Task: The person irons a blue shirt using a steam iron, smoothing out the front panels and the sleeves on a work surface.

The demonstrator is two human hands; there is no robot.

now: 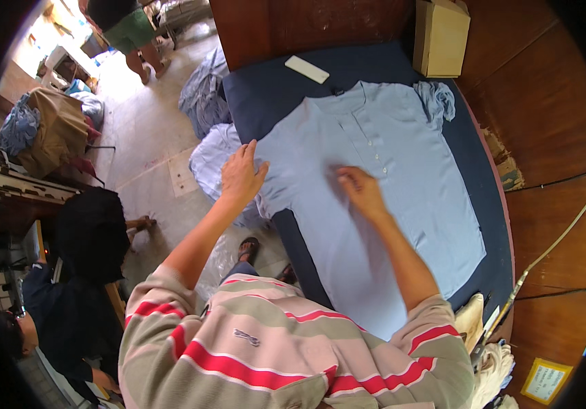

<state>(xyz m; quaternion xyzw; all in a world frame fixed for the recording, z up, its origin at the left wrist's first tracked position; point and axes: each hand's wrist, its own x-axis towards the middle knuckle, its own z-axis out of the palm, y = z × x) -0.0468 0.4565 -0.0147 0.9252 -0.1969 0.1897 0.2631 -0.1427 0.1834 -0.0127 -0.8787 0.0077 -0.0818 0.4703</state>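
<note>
A light blue short-sleeved shirt (pixel 402 198) with a buttoned placket lies spread on a dark blue padded table (pixel 259 88). Its collar is at the far end and its hem comes toward me. My left hand (pixel 242 174) is at the edge of the left sleeve, fingers stretched out and holding nothing. Over the middle of the shirt, left of the buttons, is my right hand (pixel 362 193), loosely curled and a little blurred, with nothing seen in it. The far right sleeve (pixel 436 103) is bunched up.
A white flat bar (pixel 306 69) and a cardboard box (pixel 442 39) rest at the table's far end. Piled blue garments (pixel 214 160) hang beside its left edge. A cable (pixel 545 252) runs along the wooden wall at right. Other people (pixel 75 273) are at the left and far left.
</note>
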